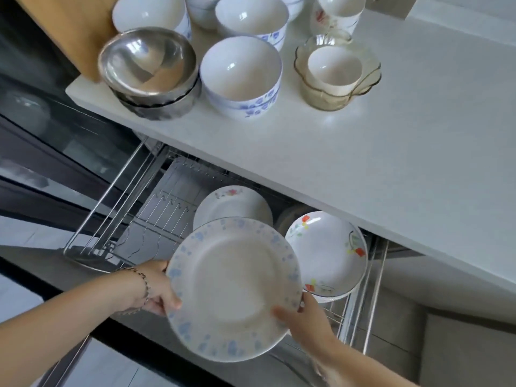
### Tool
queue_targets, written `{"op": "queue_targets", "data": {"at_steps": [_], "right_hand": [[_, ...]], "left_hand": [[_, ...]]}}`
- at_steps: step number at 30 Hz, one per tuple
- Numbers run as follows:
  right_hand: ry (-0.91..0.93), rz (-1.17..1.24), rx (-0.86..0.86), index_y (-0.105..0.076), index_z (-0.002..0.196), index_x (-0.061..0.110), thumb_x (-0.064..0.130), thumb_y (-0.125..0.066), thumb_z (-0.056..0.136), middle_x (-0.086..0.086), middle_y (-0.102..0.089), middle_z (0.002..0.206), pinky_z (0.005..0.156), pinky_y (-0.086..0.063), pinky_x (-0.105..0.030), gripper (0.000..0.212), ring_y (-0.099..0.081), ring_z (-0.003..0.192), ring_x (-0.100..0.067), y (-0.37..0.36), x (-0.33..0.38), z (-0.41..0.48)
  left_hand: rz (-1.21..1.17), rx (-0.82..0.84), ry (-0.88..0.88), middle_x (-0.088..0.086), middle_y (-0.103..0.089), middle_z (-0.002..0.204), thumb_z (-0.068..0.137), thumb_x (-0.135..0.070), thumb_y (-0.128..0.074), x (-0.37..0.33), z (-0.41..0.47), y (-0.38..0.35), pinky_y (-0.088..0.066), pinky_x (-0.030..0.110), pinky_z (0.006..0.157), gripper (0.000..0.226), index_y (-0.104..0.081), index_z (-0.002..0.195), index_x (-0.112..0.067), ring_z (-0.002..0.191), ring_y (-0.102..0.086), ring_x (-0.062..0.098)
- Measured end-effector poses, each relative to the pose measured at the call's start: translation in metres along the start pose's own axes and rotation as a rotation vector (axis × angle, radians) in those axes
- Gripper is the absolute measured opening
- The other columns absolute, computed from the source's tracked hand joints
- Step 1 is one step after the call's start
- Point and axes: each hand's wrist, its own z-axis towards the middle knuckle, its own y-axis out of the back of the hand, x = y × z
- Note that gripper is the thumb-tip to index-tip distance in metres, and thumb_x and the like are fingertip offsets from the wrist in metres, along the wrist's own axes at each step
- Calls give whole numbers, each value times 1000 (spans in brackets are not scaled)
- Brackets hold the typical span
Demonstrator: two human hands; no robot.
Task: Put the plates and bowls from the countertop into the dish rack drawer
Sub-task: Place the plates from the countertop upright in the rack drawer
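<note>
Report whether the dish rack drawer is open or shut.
Open: the steel wire dish rack drawer juts out beneath the white countertop, its racks exposed.

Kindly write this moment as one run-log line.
left hand: grips blue-speckled plate rim | right hand: grips same rim | plate: over open dish rack drawer | in drawer: floral plates | countertop: bowls waiting

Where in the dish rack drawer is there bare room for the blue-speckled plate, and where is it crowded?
Free: the left half of the dish rack drawer, bare wires between its left rail and the pink-flower plate. Crowded: the right side, where that plate and the red-flower plate sit close behind the held blue-speckled plate.
</note>
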Motion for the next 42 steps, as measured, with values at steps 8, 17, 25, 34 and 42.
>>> {"op": "queue_targets", "data": {"at_steps": [8,17,25,34,42], "right_hand": [[-77,146,-120,-51,126,9,5,-65,79,-2,-59,96,80,-44,-29,50,-54,92,-23,-66,17,118],[-89,176,-352,-58,118,10,7,-66,73,-12,-67,112,85,-49,-32,46,-62,102,-32,-107,8,193],[-182,85,-514,-56,122,6,4,-55,79,-17,-65,116,93,-49,-39,44,-58,108,-37,-122,5,200],[-168,204,-573,-35,143,19,2,-47,84,-16,-31,141,106,-38,-44,62,-47,121,-39,-135,10,204],[-280,-47,-383,-36,137,4,7,-49,89,-16,-38,142,104,-36,-35,50,-43,126,-32,-119,14,192]], "left_hand": [[69,-311,-16,18,-68,109,66,15,-72,-24,123,29,-57,44,84,46,-60,109,1,97,-66,33],[315,-488,-67,14,-69,115,68,-3,-78,-45,204,33,-52,32,93,47,-65,113,-2,103,-66,28],[343,-579,-146,16,-61,125,82,-1,-61,-59,226,26,-47,35,94,38,-58,119,0,115,-58,33],[242,-638,-246,16,-57,127,87,4,-44,-63,224,13,-42,35,96,42,-49,127,-6,118,-53,34],[255,-507,-132,16,-51,135,88,1,-47,-51,201,2,-42,39,97,60,-26,143,-12,120,-52,36]]}}
